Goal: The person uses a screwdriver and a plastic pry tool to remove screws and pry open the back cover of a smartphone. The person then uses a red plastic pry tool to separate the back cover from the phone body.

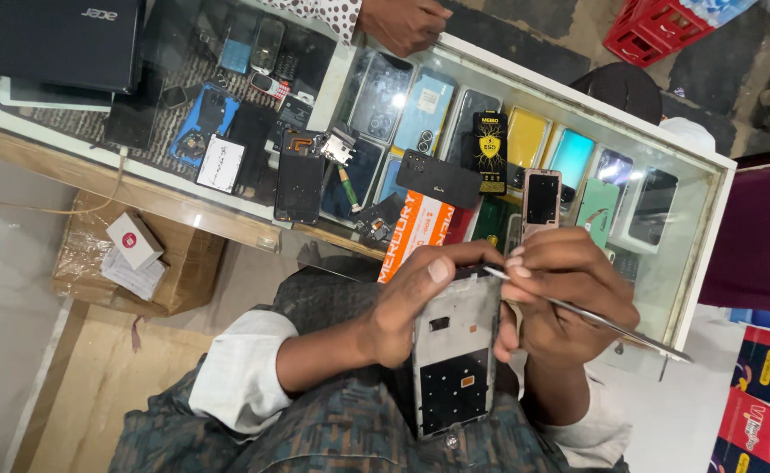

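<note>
Two hands work just below the glass display counter (705,188): left hand (407,307) clasps an opened phone frame (455,350) by its edges, right hand (569,289) pinches metal tweezers (595,320). Frame looks light, rigid, fragile.

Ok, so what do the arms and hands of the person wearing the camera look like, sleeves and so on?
Both hands are bare: no gloves, rings or watch visible. The left hand comes out of a white sleeve rolled up near the elbow. The right hand has a similar white cuff pushed back past the wrist. Over the shirt sits a dark patterned garment in grey-green and brown.
</note>
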Tool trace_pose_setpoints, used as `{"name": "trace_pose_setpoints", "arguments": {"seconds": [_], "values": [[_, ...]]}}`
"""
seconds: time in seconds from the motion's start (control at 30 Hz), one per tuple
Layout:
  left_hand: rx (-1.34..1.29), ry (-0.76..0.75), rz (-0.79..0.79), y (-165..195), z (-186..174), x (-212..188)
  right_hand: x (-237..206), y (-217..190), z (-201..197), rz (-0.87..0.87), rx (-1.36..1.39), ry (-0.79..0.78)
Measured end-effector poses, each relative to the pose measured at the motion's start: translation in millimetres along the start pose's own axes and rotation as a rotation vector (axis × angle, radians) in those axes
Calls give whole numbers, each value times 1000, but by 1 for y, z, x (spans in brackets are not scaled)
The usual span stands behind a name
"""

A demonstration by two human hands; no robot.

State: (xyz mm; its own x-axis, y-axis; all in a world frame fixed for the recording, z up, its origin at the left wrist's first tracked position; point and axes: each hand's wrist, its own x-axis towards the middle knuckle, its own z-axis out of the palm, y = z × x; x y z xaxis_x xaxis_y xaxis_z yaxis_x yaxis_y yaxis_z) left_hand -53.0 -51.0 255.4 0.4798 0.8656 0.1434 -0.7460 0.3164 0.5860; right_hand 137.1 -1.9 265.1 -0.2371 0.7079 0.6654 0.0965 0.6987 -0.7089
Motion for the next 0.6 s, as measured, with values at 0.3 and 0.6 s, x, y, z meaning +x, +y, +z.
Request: {"name": "trace_pose_setpoints", "arguments": {"seconds": [0.3, 0.6], "values": [[-161, -18, -66, -16, -11, 3, 14, -1, -6, 36, 64, -94], [-176, -14, -70, -28, -16, 5, 23, -1, -3, 40, 114, -159]]}}
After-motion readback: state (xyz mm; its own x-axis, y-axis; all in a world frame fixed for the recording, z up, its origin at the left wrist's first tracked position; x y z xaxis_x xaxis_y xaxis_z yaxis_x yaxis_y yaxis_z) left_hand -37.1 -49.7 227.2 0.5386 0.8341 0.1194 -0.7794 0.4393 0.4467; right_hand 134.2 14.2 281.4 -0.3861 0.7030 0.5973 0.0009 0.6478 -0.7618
